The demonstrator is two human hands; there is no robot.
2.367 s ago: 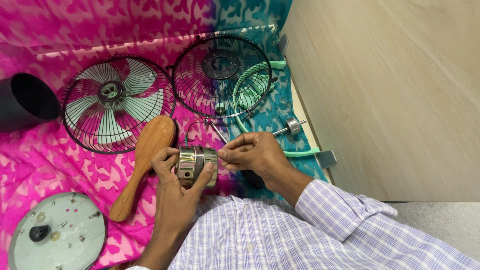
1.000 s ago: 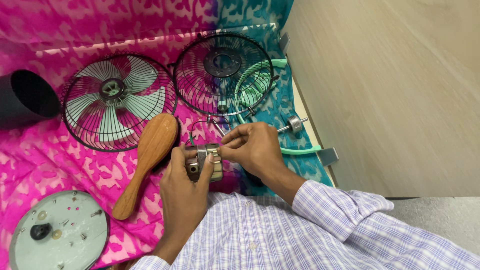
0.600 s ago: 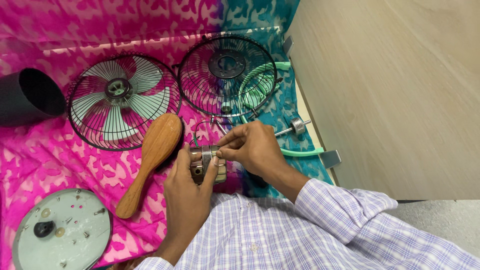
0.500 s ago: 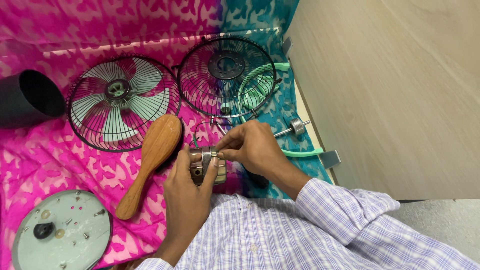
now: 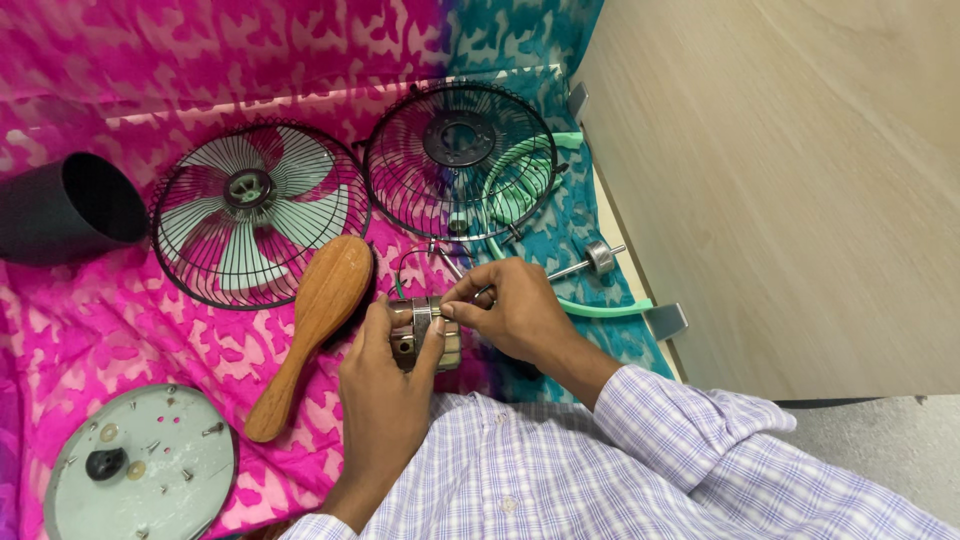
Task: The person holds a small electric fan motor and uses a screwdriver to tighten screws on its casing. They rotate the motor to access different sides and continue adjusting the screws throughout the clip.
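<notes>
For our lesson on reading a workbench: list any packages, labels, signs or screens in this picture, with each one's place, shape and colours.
None in view: no package, label, sign or screen shows. The bench holds only bare parts, such as two fan grilles and the motor held in both hands.

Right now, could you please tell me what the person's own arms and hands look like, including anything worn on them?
Both hands are bare, with no gloves, rings or watch in view. The left hand and right hand come out of long sleeves of a light shirt checked in fine purple and blue lines. The right sleeve's cuff is buttoned close at the wrist; the left cuff is barely in view.
</notes>
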